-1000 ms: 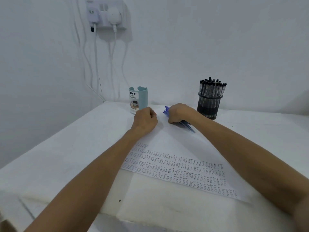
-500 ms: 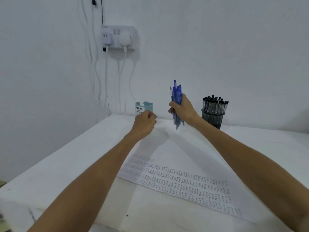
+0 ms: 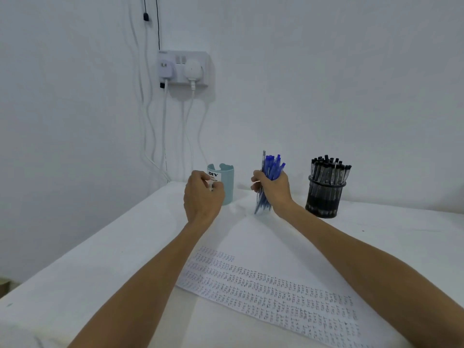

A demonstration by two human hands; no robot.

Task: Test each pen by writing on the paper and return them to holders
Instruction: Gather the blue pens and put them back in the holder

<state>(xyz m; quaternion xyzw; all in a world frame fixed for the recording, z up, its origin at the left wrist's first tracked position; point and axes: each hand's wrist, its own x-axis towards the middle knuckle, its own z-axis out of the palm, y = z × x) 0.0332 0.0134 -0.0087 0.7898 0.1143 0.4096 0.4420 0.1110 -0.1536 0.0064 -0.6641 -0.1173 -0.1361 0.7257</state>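
Observation:
My right hand (image 3: 276, 189) grips a bundle of several blue pens (image 3: 271, 167) upright, their tips just above the table. My left hand (image 3: 202, 197) has its thumb and fingers curled round the left front of a teal pen holder (image 3: 226, 179) with a "DIY" label; the holder's lower left is hidden behind the hand. A black mesh holder (image 3: 325, 202) full of black pens (image 3: 329, 169) stands to the right of the bundle. The white paper (image 3: 251, 237) with rows of handwriting lies between my forearms.
The white table (image 3: 100, 272) meets the wall just behind both holders. A wall socket (image 3: 183, 69) with plugs sits above, and white cables (image 3: 164, 136) hang down to the table's back left corner. The left table edge runs diagonally.
My right hand lifted the blue pens off the paper and stood them upright. My left hand moved from the paper's top edge to the teal holder. The view tilted upward.

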